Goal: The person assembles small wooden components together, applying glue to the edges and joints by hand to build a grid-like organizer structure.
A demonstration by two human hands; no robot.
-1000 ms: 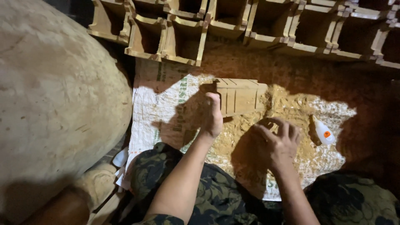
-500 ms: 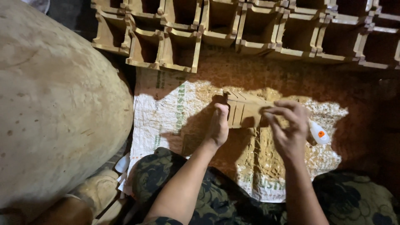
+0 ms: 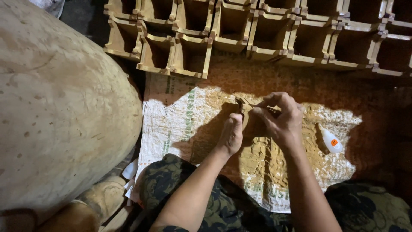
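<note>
wood, pale and dusty, is what both hands meet over: a small wooden piece (image 3: 253, 112) sits on the sack (image 3: 171, 124) near the middle of the view, partly hidden by the fingers and by shadow, so its exact shape cannot be told. the left hand (image 3: 230, 134) is curled shut against the piece's left edge, thumb and fingers pressed to it. the right hand (image 3: 281, 118) arches over the piece from the right, its fingertips pinched together on the top edge; whether they grip a second, thinner part there cannot be told. sawdust (image 3: 262, 159) lies spread in a tan layer over the sack around and below the hands. a small white bottle (image 3: 331, 140) with an orange label lies on its side on the dust, just right of the right hand and apart from it. along the top of the view stands a row of open wooden boxes (image 3: 193, 47), set side by side, well apart from the hands. a big rounded log (image 3: 60, 111) fills the left side, its edge beside the sack. camouflage trousers (image 3: 171, 189) show at the bottom, under both forearms.
</note>
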